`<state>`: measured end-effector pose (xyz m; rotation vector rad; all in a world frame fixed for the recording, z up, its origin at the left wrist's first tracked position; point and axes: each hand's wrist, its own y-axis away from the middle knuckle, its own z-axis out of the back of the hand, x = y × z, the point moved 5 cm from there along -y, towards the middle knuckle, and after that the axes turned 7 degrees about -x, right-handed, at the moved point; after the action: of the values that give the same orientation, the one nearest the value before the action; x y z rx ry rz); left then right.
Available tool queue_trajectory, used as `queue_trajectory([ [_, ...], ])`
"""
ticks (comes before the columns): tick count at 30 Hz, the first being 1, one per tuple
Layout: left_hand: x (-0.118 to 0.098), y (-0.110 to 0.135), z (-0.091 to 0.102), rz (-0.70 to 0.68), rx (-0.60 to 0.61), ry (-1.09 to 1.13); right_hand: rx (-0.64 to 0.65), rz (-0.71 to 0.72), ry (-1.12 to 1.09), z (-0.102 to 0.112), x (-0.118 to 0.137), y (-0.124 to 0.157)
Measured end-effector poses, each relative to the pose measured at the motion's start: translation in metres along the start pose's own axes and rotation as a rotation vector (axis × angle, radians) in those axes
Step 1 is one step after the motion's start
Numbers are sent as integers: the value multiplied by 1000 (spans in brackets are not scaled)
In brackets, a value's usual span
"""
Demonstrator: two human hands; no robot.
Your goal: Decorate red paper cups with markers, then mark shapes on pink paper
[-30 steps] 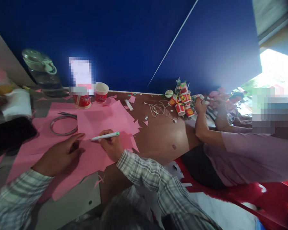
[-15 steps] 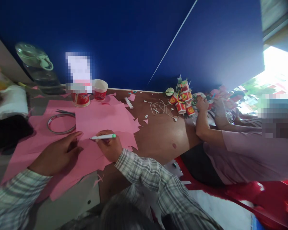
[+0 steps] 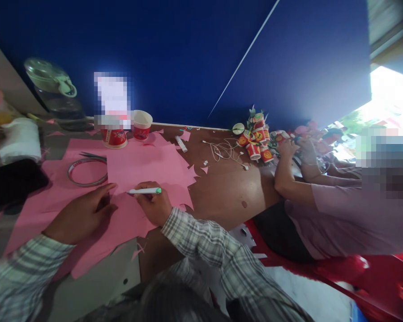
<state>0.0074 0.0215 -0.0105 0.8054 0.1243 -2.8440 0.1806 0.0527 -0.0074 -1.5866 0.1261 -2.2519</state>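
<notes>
Pink paper sheets with jagged cut edges lie overlapped on the table. My right hand grips a white marker pen with a green end, its tip at the paper's surface. To the left, my left hand rests on the pink paper, thumb and fingers apart, holding nothing. Just above it lies a roll of tape, a thin grey ring, with dark scissors partly beside it. Any mark under the pen tip is too faint to make out.
Behind the paper stand red paper cups, a lit blurred screen and a water bottle. A black phone lies left. A white cable, glue stick and a cup stack are rightward, near a co-worker's arms.
The view has shifted very slightly. My right hand keeps the marker at nearly the same spot on the paper, and my left hand stays in place.
</notes>
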Motion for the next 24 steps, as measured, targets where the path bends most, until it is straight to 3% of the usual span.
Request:
queue_trajectory([
  [9,1,-1,-3,-12,12,-14,33,68,60,0,6,-1],
  [24,2,0,-4,7,18,32,-13,33,20,-1,3,1],
])
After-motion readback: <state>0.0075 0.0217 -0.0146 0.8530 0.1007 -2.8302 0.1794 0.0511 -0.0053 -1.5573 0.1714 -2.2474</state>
